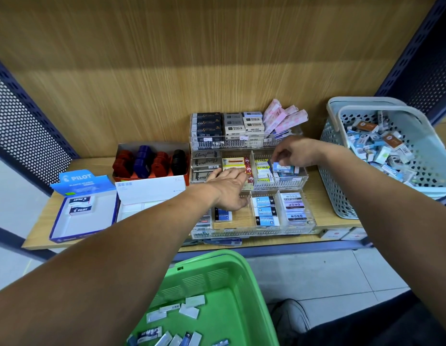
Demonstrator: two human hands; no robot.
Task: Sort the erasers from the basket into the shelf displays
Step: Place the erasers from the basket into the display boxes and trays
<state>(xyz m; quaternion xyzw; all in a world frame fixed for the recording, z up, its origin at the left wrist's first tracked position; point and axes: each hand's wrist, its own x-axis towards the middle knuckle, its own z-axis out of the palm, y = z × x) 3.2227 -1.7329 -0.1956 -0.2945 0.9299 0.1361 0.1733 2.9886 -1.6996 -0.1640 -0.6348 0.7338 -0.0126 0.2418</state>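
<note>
Now right hand (pixel 295 151) grip pinches blue eraser (pixel 283 168); left hand (pixel 229 187) flat.

Two baskets, one green (pixel 217 270) and one pale blue (pixel 341 196); two hands, left (pixel 229 188) and right (pixel 295 151); three clear display tiers (pixel 244 143); two open cardboard boxes (pixel 67 226).

We see a matt wood-grain shelf (pixel 324 196), glossy clear-plastic display trays (pixel 299 227), perforated plastic baskets (pixel 341 196), a cardboard Pilot box (pixel 67 228).
</note>
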